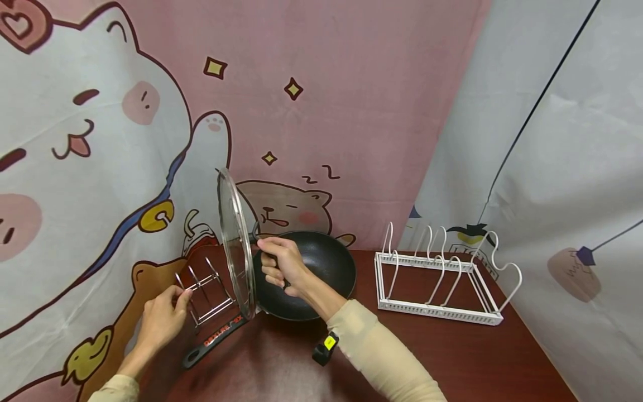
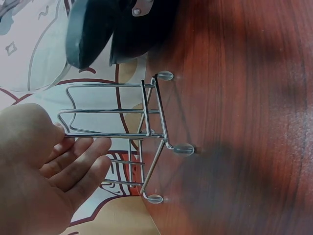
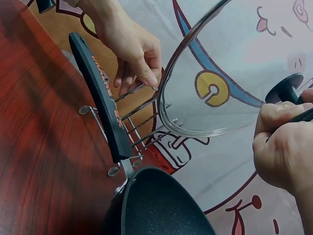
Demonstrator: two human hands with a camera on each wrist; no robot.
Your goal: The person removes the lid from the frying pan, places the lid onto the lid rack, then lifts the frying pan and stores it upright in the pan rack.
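Note:
My right hand [image 1: 283, 265] grips the black handle of a glass lid [image 1: 236, 240] with a metal rim. The lid stands on edge in the air, left of the black wok [image 1: 326, 257]. In the right wrist view the lid's black knob [image 3: 283, 89] sticks out beside the curled fingers. My left hand [image 1: 163, 318] pinches the top of a small chrome wire rack [image 2: 110, 111] between thumb and fingers. That rack rests on the table on clear feet, and the lid's lower edge overlaps it in the right wrist view.
The wok's long black handle [image 1: 216, 340] points toward the front left, across the front of the chrome rack. On the right of the brown table [image 1: 281, 363] stands a white rack [image 1: 437, 315] with upright wire dividers. Printed cloth hangs behind.

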